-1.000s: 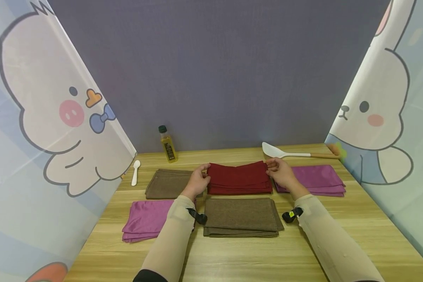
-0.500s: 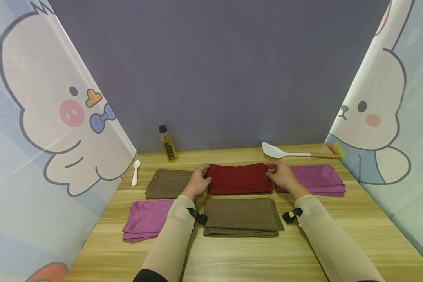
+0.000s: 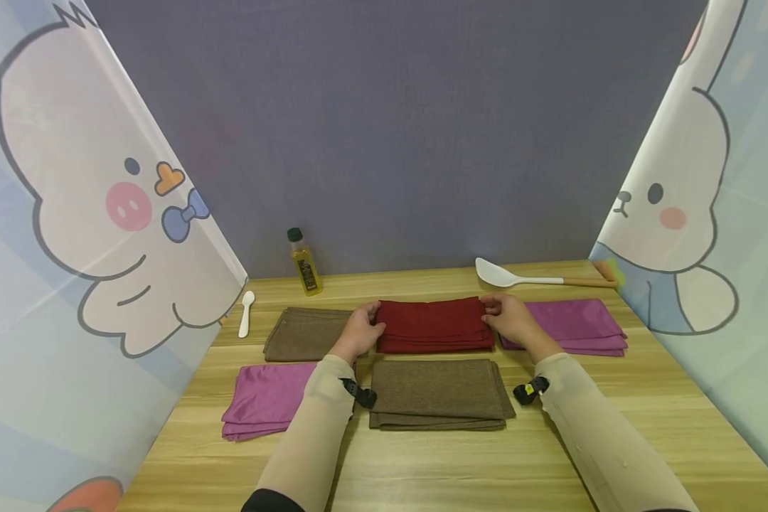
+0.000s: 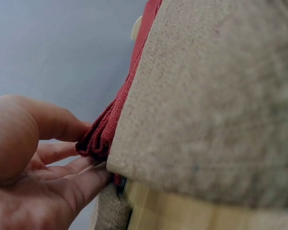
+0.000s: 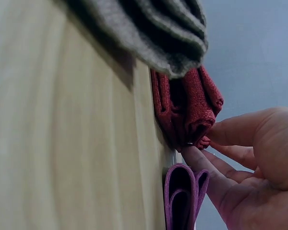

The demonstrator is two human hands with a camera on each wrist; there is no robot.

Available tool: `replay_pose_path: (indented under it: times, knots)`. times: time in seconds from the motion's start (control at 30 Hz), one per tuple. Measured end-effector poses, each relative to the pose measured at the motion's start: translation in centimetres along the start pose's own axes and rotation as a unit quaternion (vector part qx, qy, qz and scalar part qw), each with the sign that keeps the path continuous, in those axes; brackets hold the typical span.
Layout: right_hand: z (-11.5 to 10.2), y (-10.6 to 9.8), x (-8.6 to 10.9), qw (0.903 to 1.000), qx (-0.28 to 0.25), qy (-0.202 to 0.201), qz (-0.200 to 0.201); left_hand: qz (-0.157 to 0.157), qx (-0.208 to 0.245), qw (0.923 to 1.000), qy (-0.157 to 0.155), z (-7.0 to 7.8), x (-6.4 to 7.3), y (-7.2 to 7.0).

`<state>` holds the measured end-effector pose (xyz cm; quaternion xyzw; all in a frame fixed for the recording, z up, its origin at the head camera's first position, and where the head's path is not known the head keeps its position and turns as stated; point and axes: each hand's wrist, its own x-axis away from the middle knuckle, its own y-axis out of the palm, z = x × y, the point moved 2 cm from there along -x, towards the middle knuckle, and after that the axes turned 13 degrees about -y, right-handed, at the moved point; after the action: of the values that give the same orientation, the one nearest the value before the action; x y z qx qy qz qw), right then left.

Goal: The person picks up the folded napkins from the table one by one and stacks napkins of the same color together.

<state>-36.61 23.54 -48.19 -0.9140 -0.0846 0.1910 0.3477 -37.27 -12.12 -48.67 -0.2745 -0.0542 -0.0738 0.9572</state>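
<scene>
A folded red cloth (image 3: 432, 323) lies in the middle of the back row. At its left edge, my left hand (image 3: 357, 332) pinches the folded layers; in the left wrist view the thumb is over the red folds (image 4: 103, 127) and the fingers are beneath. My right hand (image 3: 513, 318) grips the opposite edge, and in the right wrist view its thumb and fingertips meet the red layers (image 5: 194, 108). Directly in front lies a folded brown cloth (image 3: 436, 391). Beside my right hand is a folded purple cloth (image 3: 572, 323), partly covered by that hand.
Another brown cloth (image 3: 307, 333) and a pinkish-purple cloth (image 3: 269, 395) lie at left, partly behind my left arm. At the back are an oil bottle (image 3: 305, 267), a small white spoon (image 3: 246, 313) and a white spatula with a wooden handle (image 3: 525, 279). Printed side panels flank the wooden table (image 3: 435, 469).
The red cloth's raised far corners have settled slightly lower. My right fingers have curled in from a straighter pose onto its right edge; my left hand has barely moved.
</scene>
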Motion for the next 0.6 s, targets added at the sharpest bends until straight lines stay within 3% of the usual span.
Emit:
replay_pose_path:
  times: [0.6]
  knots:
    - [0.16,0.08,-0.06,0.9999,0.009,0.003,-0.011,-0.006,-0.011,0.9999,-0.006,0.25,0.33,0.13]
